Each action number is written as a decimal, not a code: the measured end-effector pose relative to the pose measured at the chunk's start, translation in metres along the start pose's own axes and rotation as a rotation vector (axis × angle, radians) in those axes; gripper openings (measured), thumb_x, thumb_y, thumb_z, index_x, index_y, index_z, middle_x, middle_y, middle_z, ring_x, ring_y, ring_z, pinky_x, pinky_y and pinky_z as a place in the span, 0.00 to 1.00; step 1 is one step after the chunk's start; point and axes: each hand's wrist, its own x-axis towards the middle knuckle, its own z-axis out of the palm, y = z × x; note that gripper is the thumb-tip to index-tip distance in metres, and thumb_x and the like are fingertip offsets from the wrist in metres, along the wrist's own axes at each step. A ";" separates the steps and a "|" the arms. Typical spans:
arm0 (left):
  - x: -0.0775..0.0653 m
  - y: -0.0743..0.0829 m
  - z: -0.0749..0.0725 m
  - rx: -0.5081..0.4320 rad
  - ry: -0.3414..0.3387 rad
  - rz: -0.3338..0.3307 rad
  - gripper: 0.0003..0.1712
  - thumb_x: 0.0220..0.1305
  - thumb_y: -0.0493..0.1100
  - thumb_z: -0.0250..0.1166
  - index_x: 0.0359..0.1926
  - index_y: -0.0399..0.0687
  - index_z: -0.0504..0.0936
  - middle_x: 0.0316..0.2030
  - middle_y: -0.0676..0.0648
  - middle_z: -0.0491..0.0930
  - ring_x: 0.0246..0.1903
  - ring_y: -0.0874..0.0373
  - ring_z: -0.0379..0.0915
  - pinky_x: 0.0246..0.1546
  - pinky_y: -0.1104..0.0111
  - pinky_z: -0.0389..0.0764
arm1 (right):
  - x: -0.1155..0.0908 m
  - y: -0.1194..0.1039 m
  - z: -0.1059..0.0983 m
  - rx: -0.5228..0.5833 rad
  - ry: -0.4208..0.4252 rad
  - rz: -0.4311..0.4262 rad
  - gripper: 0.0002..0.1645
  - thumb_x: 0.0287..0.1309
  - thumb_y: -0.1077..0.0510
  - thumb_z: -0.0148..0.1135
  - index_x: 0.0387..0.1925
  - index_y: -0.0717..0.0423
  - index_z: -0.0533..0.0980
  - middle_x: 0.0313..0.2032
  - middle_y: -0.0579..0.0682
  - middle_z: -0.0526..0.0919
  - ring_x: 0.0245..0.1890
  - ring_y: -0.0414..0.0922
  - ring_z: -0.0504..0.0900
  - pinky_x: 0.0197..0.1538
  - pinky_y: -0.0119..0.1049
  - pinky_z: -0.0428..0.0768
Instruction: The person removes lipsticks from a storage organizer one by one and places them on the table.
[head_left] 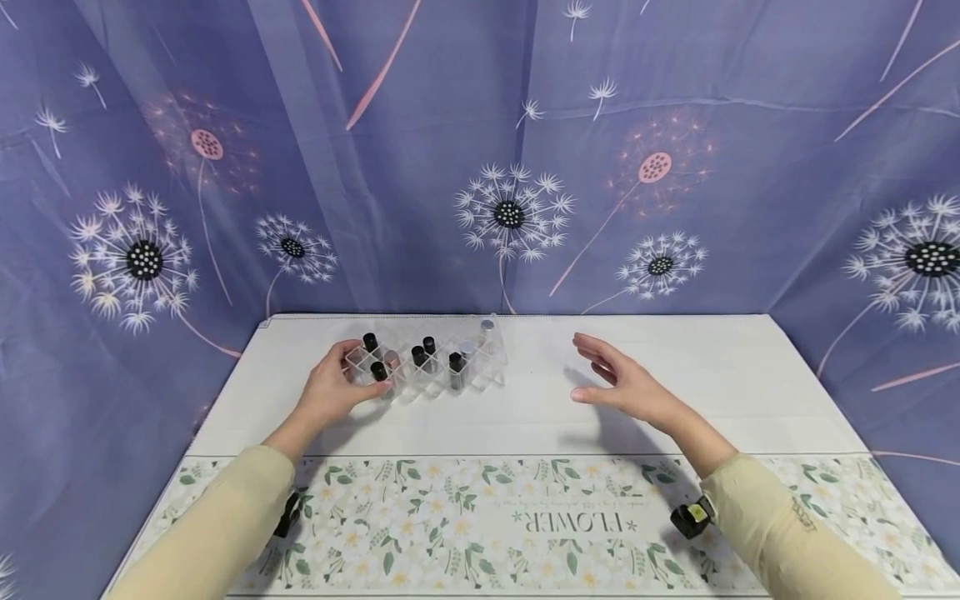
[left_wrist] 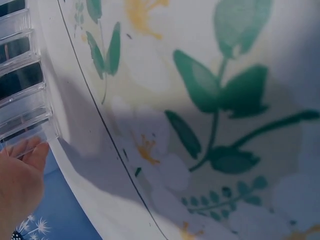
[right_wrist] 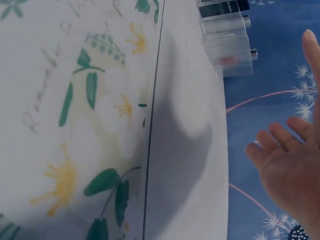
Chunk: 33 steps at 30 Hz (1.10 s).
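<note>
A clear plastic rack [head_left: 491, 375] with diamond-shaped compartments stands at the back left of the table. Several small tubes with black caps [head_left: 457, 362] stand upright in it, along with a pinkish tube [head_left: 392, 359] and silvery-capped ones [head_left: 487, 326]. My left hand [head_left: 330, 385] grips the rack's left end, thumb along the front and fingers round the far side. The left wrist view catches fingertips [left_wrist: 35, 155] against the rack's clear wall [left_wrist: 50, 125]. To the right of the rack, my right hand [head_left: 626, 383] hovers over the table, fingers spread apart from the thumb, holding nothing.
A floral mat [head_left: 420, 517] printed with FLOWER covers the front of the white table [head_left: 525, 421]. Purple-blue dandelion-patterned cloth [head_left: 420, 208] hangs behind and at both sides. Black wrist devices [head_left: 690, 517] show beneath both sleeves.
</note>
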 end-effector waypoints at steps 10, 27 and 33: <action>0.007 0.006 0.011 0.007 -0.029 0.030 0.58 0.58 0.52 0.83 0.80 0.41 0.61 0.73 0.32 0.69 0.69 0.30 0.70 0.71 0.43 0.73 | 0.007 -0.003 -0.002 0.005 -0.006 0.009 0.57 0.66 0.62 0.75 0.85 0.59 0.51 0.83 0.64 0.55 0.83 0.63 0.52 0.83 0.57 0.52; 0.017 0.021 0.033 0.013 -0.059 0.087 0.57 0.57 0.52 0.83 0.79 0.41 0.62 0.73 0.33 0.70 0.69 0.31 0.71 0.70 0.44 0.75 | 0.015 -0.001 -0.012 -0.056 -0.029 0.032 0.61 0.65 0.60 0.77 0.86 0.58 0.47 0.84 0.62 0.50 0.83 0.64 0.49 0.83 0.59 0.51; 0.017 0.029 0.040 0.017 -0.052 0.102 0.57 0.56 0.53 0.84 0.79 0.40 0.63 0.73 0.33 0.71 0.66 0.32 0.73 0.68 0.43 0.76 | 0.018 0.000 -0.016 -0.063 -0.031 0.033 0.62 0.65 0.60 0.77 0.86 0.57 0.46 0.85 0.60 0.49 0.84 0.63 0.48 0.83 0.58 0.51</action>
